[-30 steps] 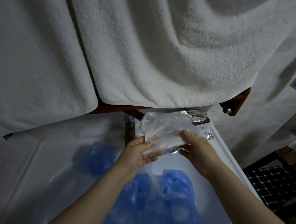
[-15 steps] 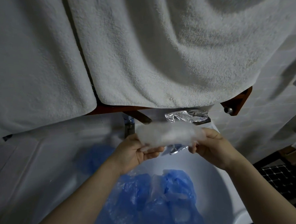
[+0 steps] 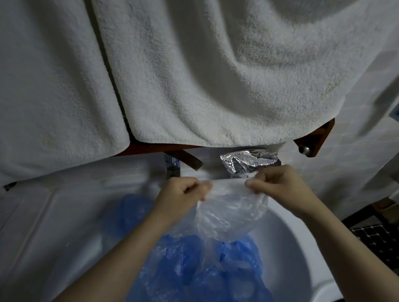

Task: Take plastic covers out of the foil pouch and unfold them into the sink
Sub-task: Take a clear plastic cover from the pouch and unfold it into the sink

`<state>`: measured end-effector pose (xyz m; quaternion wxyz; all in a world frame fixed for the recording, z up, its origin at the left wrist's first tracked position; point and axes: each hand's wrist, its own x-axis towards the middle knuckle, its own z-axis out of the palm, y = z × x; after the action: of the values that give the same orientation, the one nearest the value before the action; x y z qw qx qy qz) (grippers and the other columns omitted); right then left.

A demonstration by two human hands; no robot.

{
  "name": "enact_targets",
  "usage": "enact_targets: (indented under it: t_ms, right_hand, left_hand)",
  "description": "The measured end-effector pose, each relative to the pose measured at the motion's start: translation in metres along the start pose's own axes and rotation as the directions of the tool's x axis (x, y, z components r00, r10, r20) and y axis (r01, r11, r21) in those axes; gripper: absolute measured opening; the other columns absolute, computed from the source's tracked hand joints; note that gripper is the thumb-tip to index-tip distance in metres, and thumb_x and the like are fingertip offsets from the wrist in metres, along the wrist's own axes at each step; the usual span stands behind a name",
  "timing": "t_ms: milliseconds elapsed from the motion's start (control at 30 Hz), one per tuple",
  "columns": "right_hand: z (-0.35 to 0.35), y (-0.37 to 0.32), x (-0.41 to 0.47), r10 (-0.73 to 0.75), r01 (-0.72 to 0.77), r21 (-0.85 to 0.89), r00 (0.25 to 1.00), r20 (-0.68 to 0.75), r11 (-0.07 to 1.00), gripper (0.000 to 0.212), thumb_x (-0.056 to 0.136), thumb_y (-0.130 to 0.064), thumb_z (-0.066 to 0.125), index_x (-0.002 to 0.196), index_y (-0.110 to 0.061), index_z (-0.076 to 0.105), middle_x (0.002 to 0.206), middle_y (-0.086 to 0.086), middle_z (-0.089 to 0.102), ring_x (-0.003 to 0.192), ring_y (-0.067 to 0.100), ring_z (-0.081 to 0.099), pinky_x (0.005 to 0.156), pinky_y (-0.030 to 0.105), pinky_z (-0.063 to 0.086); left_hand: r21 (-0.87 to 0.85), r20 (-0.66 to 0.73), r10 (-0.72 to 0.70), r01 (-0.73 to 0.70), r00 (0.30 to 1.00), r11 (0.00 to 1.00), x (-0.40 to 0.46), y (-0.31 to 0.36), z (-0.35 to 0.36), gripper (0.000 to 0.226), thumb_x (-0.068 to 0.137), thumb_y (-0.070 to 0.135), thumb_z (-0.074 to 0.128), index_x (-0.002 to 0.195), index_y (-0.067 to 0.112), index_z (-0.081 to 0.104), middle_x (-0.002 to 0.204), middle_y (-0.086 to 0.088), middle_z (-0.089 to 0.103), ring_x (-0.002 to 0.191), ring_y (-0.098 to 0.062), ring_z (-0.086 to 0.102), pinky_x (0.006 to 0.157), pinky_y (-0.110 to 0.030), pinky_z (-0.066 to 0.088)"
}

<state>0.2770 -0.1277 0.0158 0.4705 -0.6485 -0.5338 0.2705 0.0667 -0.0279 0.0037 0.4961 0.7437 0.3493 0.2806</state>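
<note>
Clear cover (image 3: pixel 231 209): newly stretched open between pinching left hand (image 3: pixel 180 195) and right hand (image 3: pixel 281 188); probably ready to drop onto blue covers (image 3: pixel 200 273) below.

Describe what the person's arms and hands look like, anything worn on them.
Both are bare: the left hand and right hand wear no gloves, rings or watch that show. Both forearms are uncovered to the picture's edge, with no sleeve, bracelet or marking in view.
</note>
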Motion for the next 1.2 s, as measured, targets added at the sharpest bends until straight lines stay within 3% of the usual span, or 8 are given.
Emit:
enact_targets:
  t_ms: [167, 433, 600, 767, 867, 1000, 1067, 1200]
  right_hand:
    - [0.012, 0.001, -0.002, -0.018, 0.022, -0.159, 0.999, 0.027, 0.987, 0.043, 0.074, -0.008, 0.076, 0.063, -0.021, 0.036, 0.052, -0.012, 0.038, 0.049, 0.003, 0.033, 0.051, 0.017, 0.026]
    - [0.017, -0.009, -0.002, -0.015, 0.015, 0.025, 1.0, 0.01, 1.0, 0.027, 0.085, 0.004, 0.06, 0.079, -0.022, 0.059, 0.062, -0.017, 0.058, 0.059, -0.002, 0.047, 0.059, 0.012, 0.037]
    - [0.011, -0.006, -0.001, -0.052, 0.061, -0.188, 0.997, 0.054, 0.98, 0.012, 0.088, -0.014, 0.062, 0.076, -0.011, 0.063, 0.069, 0.021, 0.058, 0.064, 0.014, 0.044, 0.064, 0.03, 0.037]
    - [0.004, -0.006, 0.0, 0.04, -0.019, -0.287, 0.997, 0.067, 0.958, 0.012, 0.081, -0.026, 0.069, 0.071, -0.025, 0.062, 0.088, -0.007, 0.058, 0.089, 0.013, 0.054, 0.078, 0.012, 0.036]
    - [0.011, -0.016, -0.004, -0.109, 0.079, -0.607, 0.994, -0.012, 0.791, 0.04, 0.072, -0.055, 0.067, 0.092, -0.021, 0.071, 0.107, 0.001, 0.062, 0.105, 0.022, 0.055, 0.095, 0.033, 0.041]
    - [0.044, -0.033, -0.004, -0.404, 0.317, -0.77, 0.911, 0.084, 0.554, 0.046, 0.084, -0.053, 0.042, 0.084, -0.016, 0.07, 0.079, 0.001, 0.067, 0.078, 0.027, 0.065, 0.072, 0.035, 0.048]
    - [0.053, -0.035, -0.001, -0.346, 0.318, -0.746, 0.93, 0.126, 0.585, 0.042, 0.09, -0.046, 0.041, 0.088, -0.013, 0.067, 0.081, 0.006, 0.064, 0.073, 0.031, 0.063, 0.057, 0.03, 0.04]
    - [0.051, -0.025, -0.004, -0.246, 0.288, -0.718, 0.955, 0.166, 0.634, 0.033, 0.098, -0.039, 0.039, 0.102, -0.012, 0.057, 0.094, 0.012, 0.062, 0.089, 0.034, 0.058, 0.061, 0.032, 0.03]
  left_hand:
    - [0.066, -0.179, 0.061, -0.05, 0.982, 0.997, -0.006, -0.002, 0.015, 0.037, 0.067, 0.02, 0.082, 0.056, 0.023, 0.047, 0.05, 0.018, 0.049, 0.05, -0.001, 0.041, 0.054, -0.019, 0.037]
    - [-0.21, -0.076, -0.163, 0.144, 0.984, 0.967, -0.008, 0.003, 0.009, 0.027, 0.076, -0.001, 0.071, 0.077, 0.02, 0.055, 0.083, -0.003, 0.055, 0.078, -0.016, 0.05, 0.072, -0.027, 0.042]
    - [-0.145, -0.123, -0.124, 0.106, 0.985, 0.984, -0.007, 0.006, 0.007, 0.02, 0.082, 0.006, 0.068, 0.075, 0.023, 0.061, 0.072, 0.005, 0.054, 0.065, -0.006, 0.047, 0.057, -0.008, 0.039]
    - [-0.006, -0.076, -0.101, 0.101, 0.992, 0.995, -0.004, -0.002, 0.005, 0.01, 0.083, 0.018, 0.069, 0.092, 0.015, 0.065, 0.089, 0.004, 0.057, 0.078, -0.006, 0.053, 0.073, -0.016, 0.044]
    - [0.025, -0.055, -0.092, 0.093, 0.994, 0.995, -0.002, -0.003, 0.004, 0.009, 0.081, 0.02, 0.072, 0.078, 0.023, 0.063, 0.069, 0.006, 0.056, 0.065, -0.006, 0.05, 0.063, -0.02, 0.041]
    - [0.007, -0.028, -0.062, 0.062, 0.998, 0.998, -0.001, 0.005, 0.005, 0.01, 0.076, 0.016, 0.076, 0.077, 0.02, 0.066, 0.063, 0.004, 0.058, 0.06, -0.003, 0.052, 0.061, -0.019, 0.043]
    - [-0.032, -0.02, -0.083, 0.082, 0.996, 0.996, -0.002, 0.01, 0.002, 0.015, 0.074, 0.015, 0.077, 0.077, 0.02, 0.064, 0.059, 0.012, 0.057, 0.058, 0.002, 0.051, 0.059, -0.016, 0.042]
    - [-0.196, 0.093, -0.175, 0.19, 0.98, 0.962, -0.007, 0.013, -0.011, 0.019, 0.077, 0.008, 0.073, 0.085, 0.017, 0.059, 0.074, 0.001, 0.054, 0.057, 0.0, 0.052, 0.072, -0.028, 0.041]
